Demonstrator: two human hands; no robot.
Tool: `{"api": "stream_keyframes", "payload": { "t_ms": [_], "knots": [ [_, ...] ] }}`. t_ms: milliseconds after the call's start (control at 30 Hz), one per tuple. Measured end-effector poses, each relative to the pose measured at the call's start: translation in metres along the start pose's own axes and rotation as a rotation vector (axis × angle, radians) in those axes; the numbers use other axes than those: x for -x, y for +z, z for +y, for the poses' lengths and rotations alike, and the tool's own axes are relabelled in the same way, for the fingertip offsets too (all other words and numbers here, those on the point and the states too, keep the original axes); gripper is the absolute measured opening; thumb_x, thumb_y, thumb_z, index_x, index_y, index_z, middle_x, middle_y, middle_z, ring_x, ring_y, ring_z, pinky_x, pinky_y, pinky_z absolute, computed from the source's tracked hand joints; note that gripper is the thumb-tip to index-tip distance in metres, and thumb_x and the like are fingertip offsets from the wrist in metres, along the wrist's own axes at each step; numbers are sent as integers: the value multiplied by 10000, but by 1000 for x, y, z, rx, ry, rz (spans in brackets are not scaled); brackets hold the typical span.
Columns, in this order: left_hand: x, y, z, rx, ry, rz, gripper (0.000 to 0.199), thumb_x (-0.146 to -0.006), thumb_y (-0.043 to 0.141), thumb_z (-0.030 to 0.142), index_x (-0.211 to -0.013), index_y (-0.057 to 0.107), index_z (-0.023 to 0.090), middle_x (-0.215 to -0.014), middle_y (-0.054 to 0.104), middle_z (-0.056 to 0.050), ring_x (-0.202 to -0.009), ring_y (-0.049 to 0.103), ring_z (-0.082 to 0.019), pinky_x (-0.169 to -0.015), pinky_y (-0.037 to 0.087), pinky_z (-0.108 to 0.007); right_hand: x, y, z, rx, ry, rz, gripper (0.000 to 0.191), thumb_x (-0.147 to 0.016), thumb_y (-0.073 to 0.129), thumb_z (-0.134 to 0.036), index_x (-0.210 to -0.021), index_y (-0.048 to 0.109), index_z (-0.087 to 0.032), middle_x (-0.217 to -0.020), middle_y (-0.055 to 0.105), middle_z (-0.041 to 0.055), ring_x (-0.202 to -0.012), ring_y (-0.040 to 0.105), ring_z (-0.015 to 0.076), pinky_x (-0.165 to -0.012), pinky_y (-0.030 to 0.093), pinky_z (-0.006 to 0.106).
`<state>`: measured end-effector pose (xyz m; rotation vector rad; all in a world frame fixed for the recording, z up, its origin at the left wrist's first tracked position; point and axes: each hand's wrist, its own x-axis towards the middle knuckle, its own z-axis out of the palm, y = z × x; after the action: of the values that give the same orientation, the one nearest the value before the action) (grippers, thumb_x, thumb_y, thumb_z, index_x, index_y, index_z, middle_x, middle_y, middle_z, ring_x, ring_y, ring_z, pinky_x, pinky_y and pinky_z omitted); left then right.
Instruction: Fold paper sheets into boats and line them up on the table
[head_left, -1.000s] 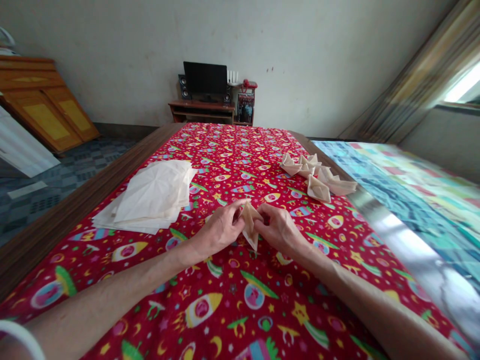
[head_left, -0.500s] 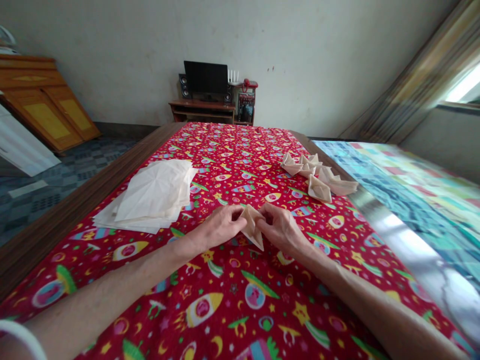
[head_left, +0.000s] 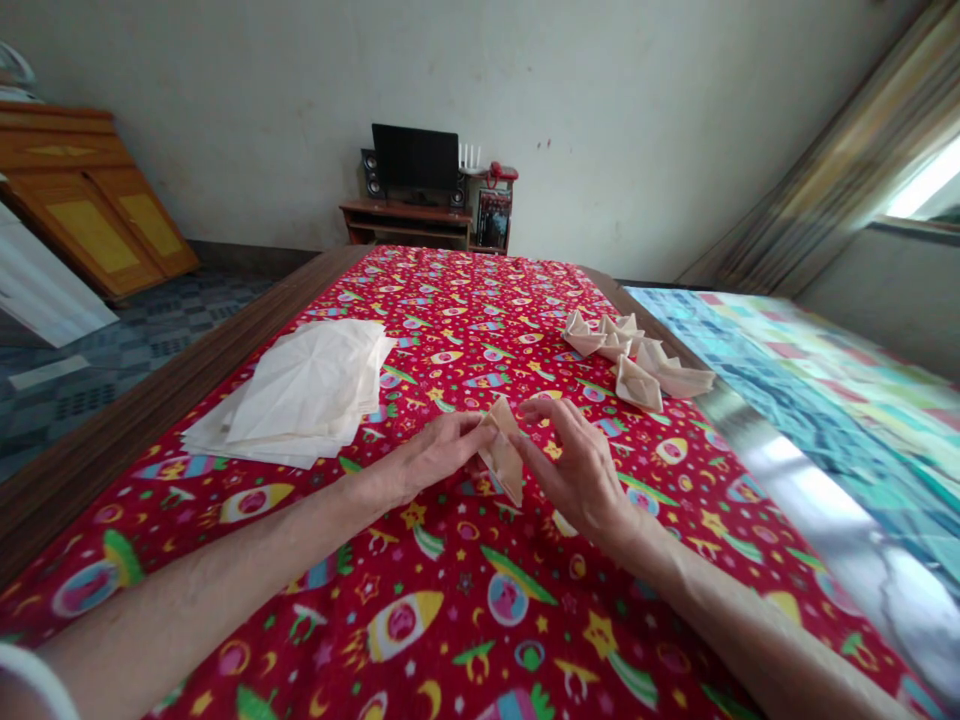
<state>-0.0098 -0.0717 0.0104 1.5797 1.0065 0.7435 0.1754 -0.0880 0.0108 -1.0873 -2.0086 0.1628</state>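
Observation:
A small folded piece of cream paper stands tilted between my hands, just above the red patterned cloth. My left hand pinches its left side, thumb on the near face. Beside its right edge, my right hand has thumb and fingers apart; the thumb tip is close to the paper, and I cannot tell whether it touches. To the left lies a loose stack of creased cream paper sheets. Several folded paper boats sit in a cluster at the right.
The cloth covers a dark wooden table. A bed with a bright patterned cover adjoins the right side. Against the far wall are a monitor, speakers and a red telephone. A wooden cabinet stands at the left.
My right hand has let go of the folded paper and spread its fingers. The paper has turned a little in my left hand, which keeps its pinch.

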Motion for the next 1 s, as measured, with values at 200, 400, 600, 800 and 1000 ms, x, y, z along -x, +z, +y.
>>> {"api": "stream_keyframes", "payload": {
  "t_ms": [200,400,600,800,1000],
  "knots": [
    [-2,-1,-4,-100,-17,31,416,-847,466,523,-871,632,142,-707,584,0,-623,505,-125,-555,371,-214,1,-2,-1,135,-158,18,198,-898,535,-264,-1071,596,-188,-820,685,22,-719,635,133,-665,473,234],
    [-2,1,-3,-78,-9,59,378,-852,452,493,-900,624,159,-750,638,-2,-654,558,-143,-585,408,-221,0,-2,0,252,-233,-9,153,-905,522,-260,-908,652,-178,-763,662,37,-678,611,138,-635,445,234],
    [0,2,1,-130,11,80,348,-869,433,441,-889,634,157,-734,645,0,-657,571,-149,-611,424,-229,1,5,2,128,-160,-123,199,-912,500,-263,-921,683,-183,-731,650,36,-639,588,132,-599,437,224],
    [2,0,3,-106,34,36,402,-853,467,526,-811,611,153,-702,596,11,-646,529,-132,-572,408,-208,0,2,6,-61,53,-167,178,-871,547,-258,-860,720,-221,-724,691,10,-616,603,120,-577,447,212],
    [-2,5,-5,245,-70,-32,493,-860,392,609,-852,555,143,-706,575,-15,-587,563,-130,-569,473,-258,-10,-12,11,-54,90,-127,164,-824,586,-250,-869,741,-220,-751,718,17,-626,634,135,-578,465,218]
  ]
}}
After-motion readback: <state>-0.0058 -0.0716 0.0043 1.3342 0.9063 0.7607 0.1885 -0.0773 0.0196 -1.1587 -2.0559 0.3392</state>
